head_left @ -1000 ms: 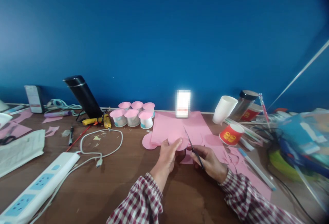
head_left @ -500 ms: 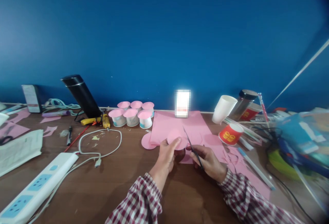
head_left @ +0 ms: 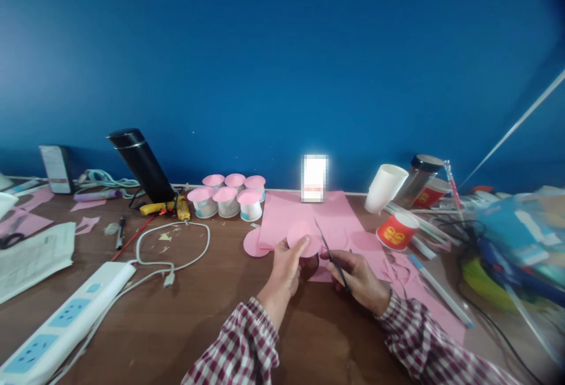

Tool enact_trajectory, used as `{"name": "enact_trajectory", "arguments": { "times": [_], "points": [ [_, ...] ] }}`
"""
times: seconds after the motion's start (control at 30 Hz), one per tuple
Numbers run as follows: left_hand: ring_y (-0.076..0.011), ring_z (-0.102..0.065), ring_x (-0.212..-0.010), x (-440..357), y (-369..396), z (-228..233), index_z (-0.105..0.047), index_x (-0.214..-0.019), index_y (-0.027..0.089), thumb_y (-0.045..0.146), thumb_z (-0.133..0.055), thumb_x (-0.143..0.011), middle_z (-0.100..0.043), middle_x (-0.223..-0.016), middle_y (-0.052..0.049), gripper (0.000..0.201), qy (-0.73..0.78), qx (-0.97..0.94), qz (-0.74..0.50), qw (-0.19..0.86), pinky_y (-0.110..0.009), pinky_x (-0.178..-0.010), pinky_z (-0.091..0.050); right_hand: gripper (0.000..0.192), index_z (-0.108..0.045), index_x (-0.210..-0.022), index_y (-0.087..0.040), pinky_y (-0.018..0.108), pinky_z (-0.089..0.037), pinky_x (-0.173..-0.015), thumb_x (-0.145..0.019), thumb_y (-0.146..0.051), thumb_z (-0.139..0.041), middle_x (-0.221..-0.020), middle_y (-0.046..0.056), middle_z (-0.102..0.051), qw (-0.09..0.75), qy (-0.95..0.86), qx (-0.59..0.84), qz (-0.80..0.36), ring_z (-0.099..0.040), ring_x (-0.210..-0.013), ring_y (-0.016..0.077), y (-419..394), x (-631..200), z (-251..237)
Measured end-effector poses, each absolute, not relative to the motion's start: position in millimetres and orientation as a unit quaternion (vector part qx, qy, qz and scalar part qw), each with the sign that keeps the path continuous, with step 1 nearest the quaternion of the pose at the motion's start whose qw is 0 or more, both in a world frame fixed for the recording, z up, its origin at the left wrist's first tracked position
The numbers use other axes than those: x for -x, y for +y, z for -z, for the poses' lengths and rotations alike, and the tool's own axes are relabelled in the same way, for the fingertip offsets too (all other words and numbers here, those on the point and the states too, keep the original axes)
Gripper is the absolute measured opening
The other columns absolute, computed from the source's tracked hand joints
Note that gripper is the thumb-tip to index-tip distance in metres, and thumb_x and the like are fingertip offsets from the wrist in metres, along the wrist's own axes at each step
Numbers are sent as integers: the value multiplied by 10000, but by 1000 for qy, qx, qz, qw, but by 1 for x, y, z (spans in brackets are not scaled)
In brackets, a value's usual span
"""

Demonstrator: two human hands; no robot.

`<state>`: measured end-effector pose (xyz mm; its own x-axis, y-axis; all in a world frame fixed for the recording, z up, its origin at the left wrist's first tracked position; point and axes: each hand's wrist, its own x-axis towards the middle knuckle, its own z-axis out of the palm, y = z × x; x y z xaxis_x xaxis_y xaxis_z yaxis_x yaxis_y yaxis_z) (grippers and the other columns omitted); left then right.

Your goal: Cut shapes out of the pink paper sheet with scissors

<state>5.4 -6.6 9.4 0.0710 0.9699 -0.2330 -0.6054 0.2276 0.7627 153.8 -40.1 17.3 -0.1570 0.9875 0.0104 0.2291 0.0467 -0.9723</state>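
While your left hand (head_left: 286, 267) pinches a round pink paper disc (head_left: 303, 239) by its lower edge, thumb on top, just below the frame's centre, your right hand (head_left: 359, 279) is closed round the handles of thin dark scissors (head_left: 331, 256). Blades point up and left, tip touching or just beside the disc's right edge; blade gap too fine to tell, probably narrow. Something dark red sits under the disc between your hands, possibly a cup, unclear. Both plaid red-and-white sleeves (head_left: 238, 349) enter from the bottom edge.

Behind the disc, centre frame, a large flat pink paper sheet (head_left: 304, 211) lies on the brown wooden table (head_left: 185, 314), with a second pink cut circle (head_left: 253, 244) at its lower-left corner. Left of the sheet, six small white cups capped with pink paper (head_left: 227, 196) stand clustered. A blurred white upright card (head_left: 314, 178) stands at the sheet's far edge against the blue wall (head_left: 282, 55).

Right of centre: a red paper cup with gold print (head_left: 396, 231) lying tilted, a white paper cup (head_left: 385, 188) leaning behind it, pink offcuts (head_left: 410, 285) near your right wrist. Far right is motion-blurred clutter.

Left side: a black cylindrical flask (head_left: 141, 164) leaning, a yellow glue gun (head_left: 170, 207) at its base, a white looped cable (head_left: 172, 249), a white power strip with blue sockets (head_left: 66, 320) in the lower left corner.
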Motion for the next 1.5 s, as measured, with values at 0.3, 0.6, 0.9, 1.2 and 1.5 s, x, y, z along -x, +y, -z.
{"name": "enact_trajectory", "arguments": {
  "times": [0.3,0.6,0.9,1.2,1.5],
  "points": [
    [-175,-621,-573,-5,-6,-11,-617,-840,88,319,-794,-591,-659,-654,-73,383,382,-236,-582,678,-273,-536,-473,497,-669,-955,-109,219,-382,-395,-726,-551,-658,-458,-41,-508,402,-591,514,-474,-469,-396,102,-40,-153,-16],
    [-149,-577,-497,-5,-6,-6,-604,-823,101,351,-779,-607,-628,-607,-45,374,373,-238,-575,688,-260,-484,-426,486,-668,-979,-97,211,-381,-392,-756,-528,-634,-467,-38,-513,401,-605,513,-459,-474,-398,96,-40,-155,-13],
    [-168,-598,-548,-6,-5,-7,-612,-811,88,328,-781,-606,-646,-644,-69,358,379,-233,-583,680,-283,-521,-455,441,-676,-943,-110,218,-380,-394,-741,-501,-658,-465,-36,-513,399,-599,519,-460,-470,-393,100,-39,-154,-15],
    [-165,-609,-570,-6,-4,-7,-620,-815,94,316,-788,-602,-659,-662,-63,350,376,-228,-588,679,-275,-542,-464,446,-672,-930,-103,212,-370,-393,-735,-504,-656,-466,-42,-504,394,-596,524,-464,-462,-391,92,-40,-154,-15],
    [-156,-615,-579,-7,-4,-9,-624,-825,94,303,-795,-595,-663,-669,-64,354,381,-222,-595,672,-257,-550,-463,414,-669,-937,-105,209,-364,-395,-754,-475,-647,-460,-43,-506,388,-602,525,-460,-464,-388,92,-39,-155,-13]
  ]
}}
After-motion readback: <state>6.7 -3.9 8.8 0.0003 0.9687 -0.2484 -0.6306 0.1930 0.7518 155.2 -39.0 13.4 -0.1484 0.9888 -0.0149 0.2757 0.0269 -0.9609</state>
